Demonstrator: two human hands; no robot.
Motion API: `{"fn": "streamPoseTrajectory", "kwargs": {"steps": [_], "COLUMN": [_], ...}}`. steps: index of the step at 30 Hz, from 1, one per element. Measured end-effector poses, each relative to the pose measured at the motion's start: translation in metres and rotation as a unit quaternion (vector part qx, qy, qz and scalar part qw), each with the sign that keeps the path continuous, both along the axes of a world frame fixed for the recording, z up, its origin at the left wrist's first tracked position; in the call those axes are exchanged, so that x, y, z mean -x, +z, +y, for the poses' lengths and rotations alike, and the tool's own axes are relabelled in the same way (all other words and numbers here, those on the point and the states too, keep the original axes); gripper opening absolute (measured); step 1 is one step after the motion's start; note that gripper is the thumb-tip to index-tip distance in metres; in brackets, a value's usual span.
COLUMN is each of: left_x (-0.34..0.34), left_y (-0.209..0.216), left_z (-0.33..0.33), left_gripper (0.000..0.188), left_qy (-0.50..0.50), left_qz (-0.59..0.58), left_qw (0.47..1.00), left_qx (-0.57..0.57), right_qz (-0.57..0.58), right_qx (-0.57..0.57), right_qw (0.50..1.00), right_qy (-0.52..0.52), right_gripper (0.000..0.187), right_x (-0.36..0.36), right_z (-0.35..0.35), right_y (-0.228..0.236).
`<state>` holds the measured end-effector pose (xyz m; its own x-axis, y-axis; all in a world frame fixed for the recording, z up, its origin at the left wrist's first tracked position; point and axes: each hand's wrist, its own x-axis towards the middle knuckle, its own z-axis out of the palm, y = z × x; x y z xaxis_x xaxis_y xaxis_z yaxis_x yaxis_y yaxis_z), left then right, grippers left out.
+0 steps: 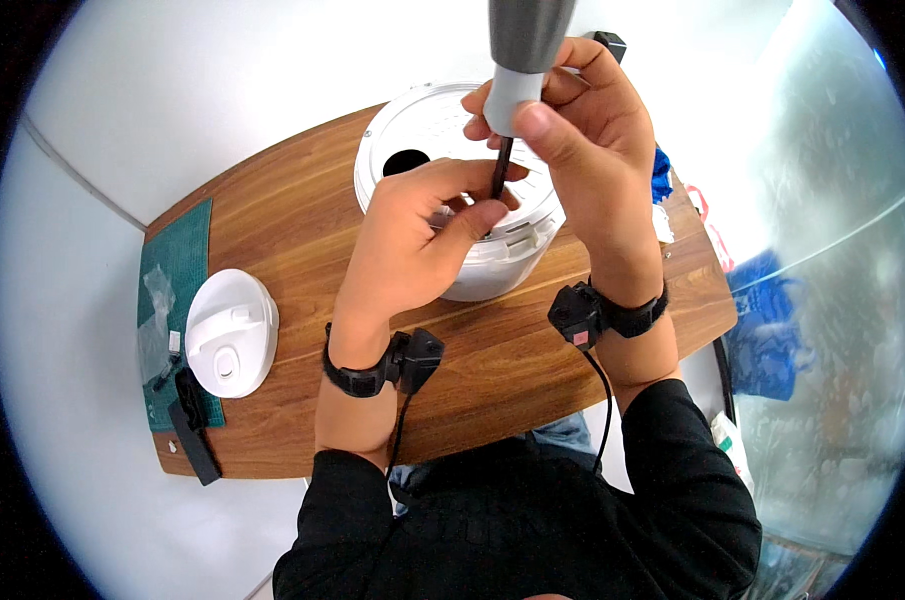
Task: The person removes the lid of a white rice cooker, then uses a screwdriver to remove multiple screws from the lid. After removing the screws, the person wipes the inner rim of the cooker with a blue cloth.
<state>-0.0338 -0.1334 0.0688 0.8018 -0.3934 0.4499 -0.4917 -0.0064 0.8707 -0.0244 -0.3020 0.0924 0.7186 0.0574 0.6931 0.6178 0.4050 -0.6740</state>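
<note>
a wooden table (493,370) fills the middle of the frame; at its left end lies a green mat (178,260); a white lid (231,333) rests at centre left, partly on the mat's right edge and partly on the wood; a clear plastic bag (156,318) sits on the mat at the far left; a black bar (195,442) lies at lower left, jutting past the table edge, with small dark bits just above it; blue cloth (661,175) shows at the table's right end; more blue stuff (768,330) lies on the floor at right.

white appliance (473,270), grey screwdriver (525,45), green mat (178,270)
</note>
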Motion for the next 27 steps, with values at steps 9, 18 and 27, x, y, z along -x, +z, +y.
{"fn": "streamPoseTrajectory", "kwargs": {"steps": [9,18,27], "left_x": [0.001,0.0,0.001], "left_y": [-0.004,-0.002,-0.003], "left_z": [0.003,0.001,0.004], "left_gripper": [0.008,0.012,0.006], "left_qy": [0.032,-0.001,0.02], "left_qz": [-0.008,-0.014,-0.008], "left_qw": [0.999,1.0,0.998], "left_qx": [-0.013,-0.027,-0.064], "right_qz": [-0.044,-0.029,-0.057], "right_qx": [0.082,0.015,0.02], "right_qw": [0.994,0.999,0.998], "right_qy": [-0.065,-0.018,-0.024], "right_gripper": [0.042,0.056,0.053], "right_x": [0.006,0.007,-0.004], "right_z": [0.004,-0.001,0.007], "right_y": [0.006,0.009,0.002]}}
